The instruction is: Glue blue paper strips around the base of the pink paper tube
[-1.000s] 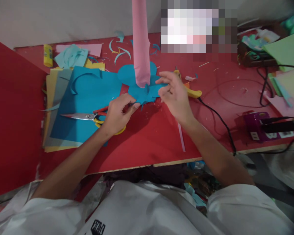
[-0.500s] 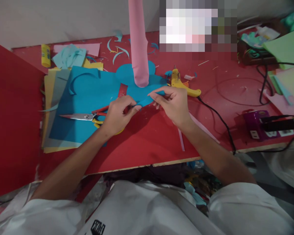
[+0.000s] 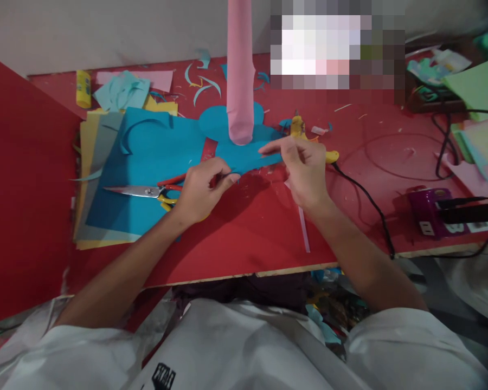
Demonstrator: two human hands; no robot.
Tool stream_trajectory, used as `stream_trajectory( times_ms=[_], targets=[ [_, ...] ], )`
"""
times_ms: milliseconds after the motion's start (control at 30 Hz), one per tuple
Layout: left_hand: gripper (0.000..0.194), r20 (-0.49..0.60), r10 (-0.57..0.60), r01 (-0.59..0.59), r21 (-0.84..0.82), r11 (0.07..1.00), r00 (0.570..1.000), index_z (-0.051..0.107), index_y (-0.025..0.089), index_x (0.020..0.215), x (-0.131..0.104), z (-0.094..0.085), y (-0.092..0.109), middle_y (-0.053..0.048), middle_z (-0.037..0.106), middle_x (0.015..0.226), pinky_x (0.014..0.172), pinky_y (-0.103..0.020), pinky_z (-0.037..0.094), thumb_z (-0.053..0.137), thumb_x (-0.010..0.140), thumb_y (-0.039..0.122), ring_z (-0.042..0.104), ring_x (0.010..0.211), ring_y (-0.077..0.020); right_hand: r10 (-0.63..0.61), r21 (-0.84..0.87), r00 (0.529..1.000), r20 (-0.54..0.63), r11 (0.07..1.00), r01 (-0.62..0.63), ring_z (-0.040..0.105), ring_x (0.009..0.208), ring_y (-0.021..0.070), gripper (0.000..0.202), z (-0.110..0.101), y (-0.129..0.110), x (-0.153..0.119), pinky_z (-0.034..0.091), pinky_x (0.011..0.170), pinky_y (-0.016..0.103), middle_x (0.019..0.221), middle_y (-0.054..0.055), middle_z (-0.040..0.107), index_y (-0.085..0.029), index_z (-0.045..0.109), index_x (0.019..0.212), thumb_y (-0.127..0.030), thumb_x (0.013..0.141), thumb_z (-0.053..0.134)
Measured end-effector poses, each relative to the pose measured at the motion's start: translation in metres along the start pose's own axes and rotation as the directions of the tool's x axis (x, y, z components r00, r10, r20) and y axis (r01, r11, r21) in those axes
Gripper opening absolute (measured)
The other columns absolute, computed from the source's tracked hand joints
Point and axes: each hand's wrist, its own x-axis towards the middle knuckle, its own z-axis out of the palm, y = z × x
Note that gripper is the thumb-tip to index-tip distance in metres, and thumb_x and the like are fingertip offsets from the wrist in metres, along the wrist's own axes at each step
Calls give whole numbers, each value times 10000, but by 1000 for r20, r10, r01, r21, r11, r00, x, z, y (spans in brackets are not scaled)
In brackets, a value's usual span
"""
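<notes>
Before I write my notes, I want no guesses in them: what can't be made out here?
All in the head view:
Scissors: handles partly hidden by the left hand.
Yellow glue gun: body partly hidden by the right hand.
Pink column: upper end cut off by the top edge.
Pixelated patch: masks whatever lies behind.

- The person wears a white shirt (image 3: pixel 248 346), of plain cloth which makes soft folds and grey shadows over the front.
- Low on the shirt there is a black print (image 3: pixel 164 375), a block-like shape with pale letters inside; the letters are too small to read with certainty.
- The left sleeve (image 3: pixel 97 352) is white, short and loose, with a wide opening.
- The right sleeve (image 3: pixel 390 336) is also white and wide, with its edge around the arm.
- Below the sleeves, both forearms are bare and slim.
- The left hand (image 3: pixel 205 189) and the right hand (image 3: pixel 308 173) are bare too, with slender fingers.
</notes>
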Motion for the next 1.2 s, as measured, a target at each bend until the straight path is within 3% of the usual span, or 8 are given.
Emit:
stream_trajectory(
  times_ms=[100,200,333,433,600,800,933,1200],
  targets=[
    [435,-14,-3,3,-20,1000,1000,556,212,775,0,0,2,2,590,726,648,-309,408,617,1061,533,522,679,-145,31,240,995,91,969,-53,759,952,241,421,4,1,0,632,808,383,978,41,807,-306,842,1007,-703,931,724],
    [464,-25,-24,23,-28,999,999,561,216,779,0,-1,3,-2,591,722,641,-314,420,597,1059,584,517,674,-149,120,394,963,240,895,-209,744,963,247,659,8,0,0,643,791,393,1098,65,787,-314,813,1155,-876,900,583],
    [506,-40,-62,59,-68,996,997,541,226,776,2,-2,4,-9,589,725,644,-326,433,559,1056,647,508,668,-155,162,418,942,292,865,-278,747,919,244,750,14,-2,1,659,769,395,1085,66,785,-305,762,1138,-956,810,582],
    [494,-23,-56,55,-68,996,998,544,227,779,2,-2,4,-7,593,728,646,-327,428,573,1054,635,513,673,-157,137,251,964,228,948,-195,750,922,237,509,21,0,-2,657,816,391,961,34,782,-282,744,940,-758,781,824],
    [453,53,-11,11,-10,1000,999,528,215,767,2,0,4,2,587,723,659,-309,416,594,1066,549,528,681,-147,80,22,995,58,996,-81,753,790,207,446,22,5,-8,643,757,366,795,24,770,-247,754,838,-687,911,747],
    [401,78,3,-3,2,1000,997,528,216,767,2,-2,3,-6,604,734,654,-309,419,601,1071,468,542,682,-153,33,24,997,-75,999,-32,719,613,171,421,11,0,-3,593,585,314,659,-16,729,-269,723,837,-667,971,692],
    [341,82,2,-4,19,1000,997,545,214,773,2,-2,3,-1,598,734,651,-308,404,622,1057,387,527,677,-151,8,26,996,-89,1000,-5,732,625,174,350,8,-1,-2,590,602,327,664,-14,735,-265,731,855,-575,1013,690],
    [353,62,10,-11,23,1000,998,523,212,759,1,-2,3,6,573,731,646,-309,374,626,1055,374,494,671,-145,-62,-81,985,-162,996,49,702,649,179,392,8,9,-1,579,630,360,703,-21,686,-286,702,840,-653,980,697]
  ],
)
